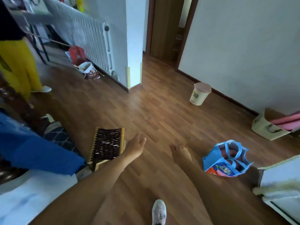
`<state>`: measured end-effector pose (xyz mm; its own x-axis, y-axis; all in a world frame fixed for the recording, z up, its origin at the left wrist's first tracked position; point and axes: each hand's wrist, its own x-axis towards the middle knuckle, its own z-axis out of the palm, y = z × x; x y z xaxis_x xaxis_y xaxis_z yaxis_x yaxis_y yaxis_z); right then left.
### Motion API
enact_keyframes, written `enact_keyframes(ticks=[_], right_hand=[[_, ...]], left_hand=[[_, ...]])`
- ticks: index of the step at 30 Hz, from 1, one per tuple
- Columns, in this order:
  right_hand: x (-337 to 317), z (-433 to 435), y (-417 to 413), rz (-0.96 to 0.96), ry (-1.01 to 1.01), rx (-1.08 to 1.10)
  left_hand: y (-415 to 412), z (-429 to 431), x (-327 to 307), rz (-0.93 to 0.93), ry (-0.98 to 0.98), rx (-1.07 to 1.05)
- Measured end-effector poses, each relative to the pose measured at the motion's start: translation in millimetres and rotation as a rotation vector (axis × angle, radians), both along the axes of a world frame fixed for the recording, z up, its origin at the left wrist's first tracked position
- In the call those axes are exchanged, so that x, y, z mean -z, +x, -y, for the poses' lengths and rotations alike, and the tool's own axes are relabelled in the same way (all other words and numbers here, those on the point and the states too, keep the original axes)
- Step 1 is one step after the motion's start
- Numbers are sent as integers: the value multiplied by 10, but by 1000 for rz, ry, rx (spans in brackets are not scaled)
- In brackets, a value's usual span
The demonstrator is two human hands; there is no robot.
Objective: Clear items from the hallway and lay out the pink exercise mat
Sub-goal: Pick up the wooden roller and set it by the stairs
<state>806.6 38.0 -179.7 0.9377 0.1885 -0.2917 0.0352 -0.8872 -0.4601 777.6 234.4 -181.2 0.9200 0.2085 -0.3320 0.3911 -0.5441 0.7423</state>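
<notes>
Well, wood floor (146,111) w/ blue bag (226,159), bin (200,94) nr wall (243,46).

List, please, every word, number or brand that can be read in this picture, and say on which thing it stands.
No text can be read in this view.
On the small bin: a green label, too blurred to read.
On the blue bag: a colourful print low on its side, no letters legible.
On the paper bag by the radiator: dark print, too blurred to read.

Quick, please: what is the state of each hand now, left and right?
Left hand: open, holding nothing.
Right hand: open, fingers relaxed, holding nothing.
</notes>
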Motion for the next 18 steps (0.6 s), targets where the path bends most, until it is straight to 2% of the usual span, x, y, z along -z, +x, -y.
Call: enact_keyframes(ticks=[3, 4, 5, 8, 11, 15, 18], right_hand=[[-77, 67, 500, 80, 59, 25], [-75, 83, 757, 94, 14, -60], [-60, 100, 893, 85, -24, -110], [87, 76, 1482, -107, -103, -126], [218, -133, 1791, -112, -89, -238], [460, -590, 2055, -120, -89, -383], [633, -971, 2287, -148, -69, -494]], left_hand=[[367, 86, -17, -22, -19, -67], [549, 102, 2, -26, -20, -107], [624, 101, 4, -30, -17, -132], [855, 5, 96, -42, -28, -262], [898, -144, 184, -76, -94, -373], [943, -464, 357, -125, -61, -559], [1079, -775, 555, -147, -50, -619]])
